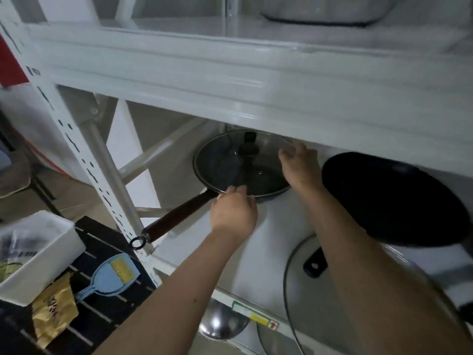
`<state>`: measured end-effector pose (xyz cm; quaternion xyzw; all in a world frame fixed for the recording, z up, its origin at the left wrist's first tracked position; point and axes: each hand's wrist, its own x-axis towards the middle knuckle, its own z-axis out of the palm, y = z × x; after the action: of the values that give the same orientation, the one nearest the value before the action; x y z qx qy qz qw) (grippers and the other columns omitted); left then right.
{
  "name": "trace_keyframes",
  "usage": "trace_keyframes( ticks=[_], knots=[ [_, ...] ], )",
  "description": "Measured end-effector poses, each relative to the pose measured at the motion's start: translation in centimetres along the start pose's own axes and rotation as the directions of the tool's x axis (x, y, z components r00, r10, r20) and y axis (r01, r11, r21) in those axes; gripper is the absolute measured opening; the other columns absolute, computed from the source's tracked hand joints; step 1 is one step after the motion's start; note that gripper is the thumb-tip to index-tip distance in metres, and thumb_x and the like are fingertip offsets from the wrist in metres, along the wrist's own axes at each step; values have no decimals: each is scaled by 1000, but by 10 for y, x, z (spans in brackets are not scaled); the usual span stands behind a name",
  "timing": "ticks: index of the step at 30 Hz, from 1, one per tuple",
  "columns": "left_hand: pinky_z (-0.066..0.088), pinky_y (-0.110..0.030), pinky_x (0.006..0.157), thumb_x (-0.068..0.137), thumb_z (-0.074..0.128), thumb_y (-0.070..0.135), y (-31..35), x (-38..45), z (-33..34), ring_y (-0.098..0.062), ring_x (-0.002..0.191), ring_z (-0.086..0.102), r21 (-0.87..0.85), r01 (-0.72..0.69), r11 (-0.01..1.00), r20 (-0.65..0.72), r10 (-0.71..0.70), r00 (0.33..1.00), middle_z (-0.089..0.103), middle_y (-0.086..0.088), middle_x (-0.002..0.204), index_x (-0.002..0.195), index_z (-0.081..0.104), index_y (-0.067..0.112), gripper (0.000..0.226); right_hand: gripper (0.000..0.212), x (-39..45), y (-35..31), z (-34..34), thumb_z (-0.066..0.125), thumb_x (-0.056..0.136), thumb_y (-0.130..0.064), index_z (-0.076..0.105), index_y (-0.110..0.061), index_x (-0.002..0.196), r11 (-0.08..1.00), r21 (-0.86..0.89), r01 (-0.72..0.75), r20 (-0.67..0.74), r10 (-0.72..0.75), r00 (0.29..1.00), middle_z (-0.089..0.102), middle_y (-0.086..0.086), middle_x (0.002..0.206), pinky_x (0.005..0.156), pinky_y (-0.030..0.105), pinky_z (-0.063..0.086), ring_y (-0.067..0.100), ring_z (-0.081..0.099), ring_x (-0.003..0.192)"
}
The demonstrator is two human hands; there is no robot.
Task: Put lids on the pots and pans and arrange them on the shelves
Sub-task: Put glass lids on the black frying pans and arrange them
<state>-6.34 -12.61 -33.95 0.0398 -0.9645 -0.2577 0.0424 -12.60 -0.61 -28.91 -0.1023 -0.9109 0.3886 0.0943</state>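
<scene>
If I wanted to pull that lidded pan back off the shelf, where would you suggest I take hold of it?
Probably by the long dark handle of the pan, coming from the front left. It sticks out past the shelf edge toward the open side, clear of the upright post, while the pan body sits deep under the upper shelf. The glass lid looks loose, so keep it level.

Hidden and cut-off parts around the glass lid (243, 165)

I can't see the lid's far rim, tucked under the upper shelf beam (230, 93); right of the lid, my forearm covers part of a second lid (294, 275), and the black pan (391, 201) runs off frame.
</scene>
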Motion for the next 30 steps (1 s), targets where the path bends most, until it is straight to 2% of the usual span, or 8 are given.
trace_keyframes(
  ticks=[5,10,12,14,16,22,27,30],
  knots=[
    [46,-36,88,98,35,28,83,-40,47,-32,110,60,-55,-154,986,167,162,973,63,-12,120,112,58,11,33,39,-64,69,-50,43,97,-34,49,-14,130,993,-98,-58,-3,58,998,43,15,132,91,33,42,35,56,112],
    [46,-39,89,93,41,23,130,-67,93,-30,110,58,162,-276,947,250,231,940,56,-9,122,124,53,15,35,29,-98,133,-85,43,97,-29,55,-11,115,971,-187,-151,-83,137,987,48,14,122,85,41,48,36,61,99],
    [43,-40,93,94,39,24,135,-69,107,-31,116,53,207,-251,946,249,198,948,51,-11,127,133,47,14,41,31,-106,161,-89,43,97,-29,53,-8,118,934,-331,-133,-26,132,991,51,16,124,87,40,47,34,59,105],
    [41,-39,94,93,41,19,137,-70,114,-32,117,51,221,-222,950,233,170,958,49,-11,128,134,43,12,42,43,-114,183,-85,40,97,-36,45,-10,132,863,-501,-67,130,152,980,47,15,136,98,38,41,32,49,124],
    [40,-37,93,90,42,12,136,-68,118,-31,116,52,237,-211,948,213,161,964,51,-11,126,133,43,13,43,52,-122,201,-77,39,96,-44,38,-16,139,843,-535,-58,255,226,940,40,13,140,102,40,38,33,41,129],
    [43,-37,86,86,45,6,123,-64,114,-34,108,55,223,-229,948,215,181,960,54,-13,117,130,47,17,46,39,-129,211,-69,42,97,-26,40,-13,134,825,-565,-13,254,189,948,41,13,133,90,37,47,33,56,116],
    [47,-36,79,88,43,10,104,-45,104,-35,99,58,82,-214,973,236,190,953,60,-13,108,115,59,20,33,33,-155,200,-67,43,95,-21,45,-9,125,839,-543,40,287,141,948,43,13,129,85,36,48,34,59,110],
    [41,-30,70,87,44,8,92,-38,96,-34,91,59,-3,-230,973,290,221,931,61,-8,89,89,59,20,20,30,-173,191,-69,43,94,-22,47,-8,121,852,-519,61,279,101,955,46,13,125,81,35,48,32,59,107]
  ],
)
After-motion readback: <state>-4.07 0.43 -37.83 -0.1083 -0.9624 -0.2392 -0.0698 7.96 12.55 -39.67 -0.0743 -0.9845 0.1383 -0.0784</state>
